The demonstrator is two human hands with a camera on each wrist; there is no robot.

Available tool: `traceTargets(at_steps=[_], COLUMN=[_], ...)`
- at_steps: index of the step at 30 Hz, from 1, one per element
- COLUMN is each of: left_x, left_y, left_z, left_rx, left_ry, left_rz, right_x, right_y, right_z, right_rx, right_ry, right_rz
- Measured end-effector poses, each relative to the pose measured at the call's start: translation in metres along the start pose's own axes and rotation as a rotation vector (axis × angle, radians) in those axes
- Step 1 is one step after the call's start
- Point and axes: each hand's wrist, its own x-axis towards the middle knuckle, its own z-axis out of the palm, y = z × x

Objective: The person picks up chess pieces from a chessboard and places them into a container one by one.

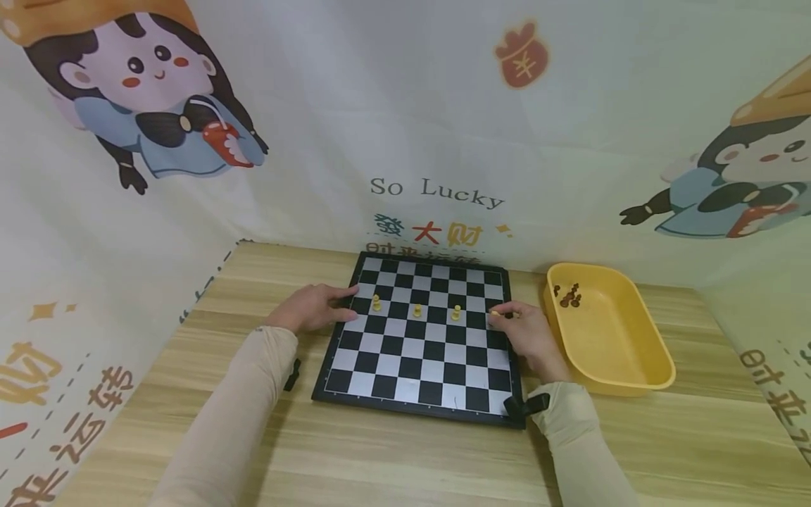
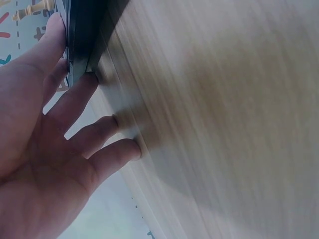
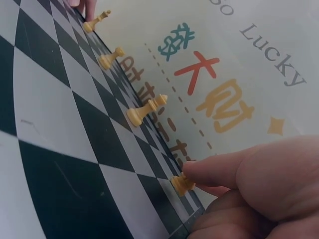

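A black-and-white chessboard (image 1: pixel 405 366) with a dark frame lies on the wooden table. My right hand (image 1: pixel 529 334) pinches a pale yellow chess piece (image 3: pixel 183 184) between thumb and fingers at the board's right side; its top is hidden by the fingertips. Three more pale pieces stand in a row across the board: a tall one (image 1: pixel 376 303) near the left edge, a short pawn-like one (image 1: pixel 417 310) and another tall one (image 1: pixel 456 313). My left hand (image 1: pixel 313 308) rests against the board's left edge, thumb and fingers spread and fairly straight.
To the right of the board stands a yellow plastic tub (image 1: pixel 659 384), with several dark brown chess pieces (image 1: pixel 568 297) in its far left corner. Behind the table (image 1: pixel 393 465) hangs a pale printed cloth (image 1: pixel 380 84) with cartoon figures and lettering.
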Motion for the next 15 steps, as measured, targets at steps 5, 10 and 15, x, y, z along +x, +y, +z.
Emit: traceTargets(at_steps=[5, 10, 15], left_x=[0.000, 0.000, 0.000], left_y=[0.001, 0.000, 0.000], left_z=[0.000, -0.001, -0.002], left_rx=[-0.008, 0.010, 0.014], left_ry=[-0.004, 0.004, 0.000], left_rz=[0.002, 0.026, 0.027], right_x=[-0.001, -0.002, -0.003], right_y=[-0.003, -0.005, -0.010], right_z=[0.000, -0.004, -0.012], right_rx=[0.005, -0.029, -0.102], right_ry=[-0.010, -0.018, -0.010], right_rz=[-0.007, -0.062, -0.110])
